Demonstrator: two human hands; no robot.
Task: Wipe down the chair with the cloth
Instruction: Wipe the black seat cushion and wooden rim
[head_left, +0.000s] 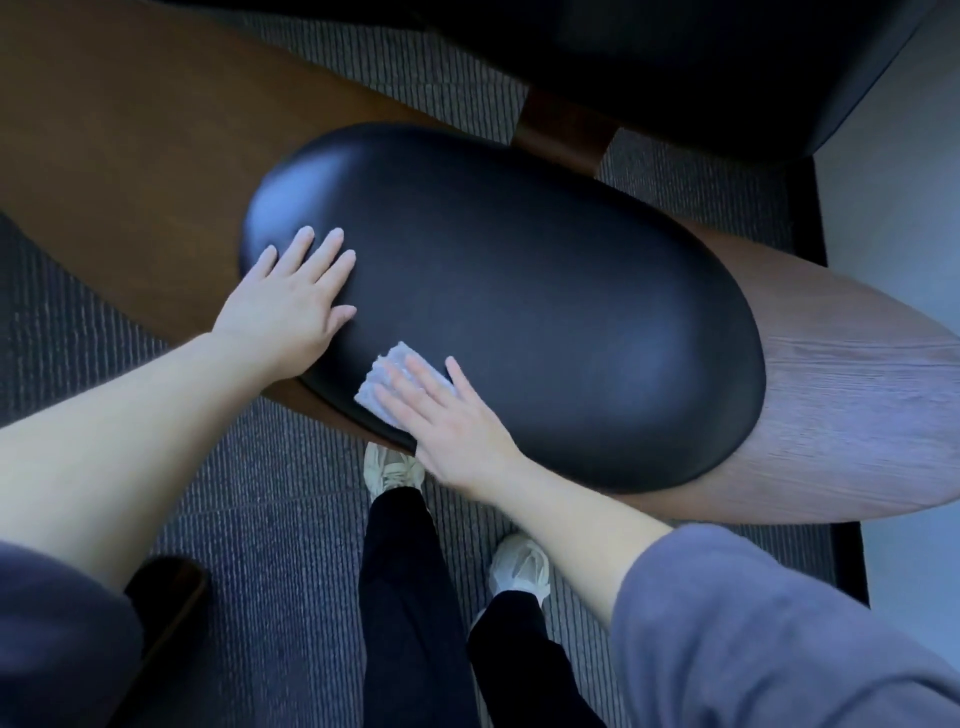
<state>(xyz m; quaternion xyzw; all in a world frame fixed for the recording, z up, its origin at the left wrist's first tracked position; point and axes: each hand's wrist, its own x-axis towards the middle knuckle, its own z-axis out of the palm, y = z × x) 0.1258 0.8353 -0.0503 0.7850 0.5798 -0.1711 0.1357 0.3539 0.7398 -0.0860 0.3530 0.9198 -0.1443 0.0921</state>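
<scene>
The right hand (457, 421) lies flat with its fingers straight and slightly spread, pressing a small pale folded cloth (382, 374) onto the near edge of a black padded cushion (545, 291); the cloth shows past the fingertips on the left side of that hand, and the rest of it is hidden under the palm. The left hand (291, 306) is just beside it, further left, also flat with fingers spread, resting bare on the left end of the same cushion and holding nothing. The cushion is a smooth oval with a dull sheen and belongs to the chair (841, 426), whose wooden shell spreads out from under it to the right with visible grain, and to the upper left in a darker brown. Both forearms are bare, with grey sleeves (753, 634) pushed up near the elbows. Below the hands stand two pale shoes (519, 564) and dark trouser legs on a ribbed grey carpet (260, 493)
</scene>
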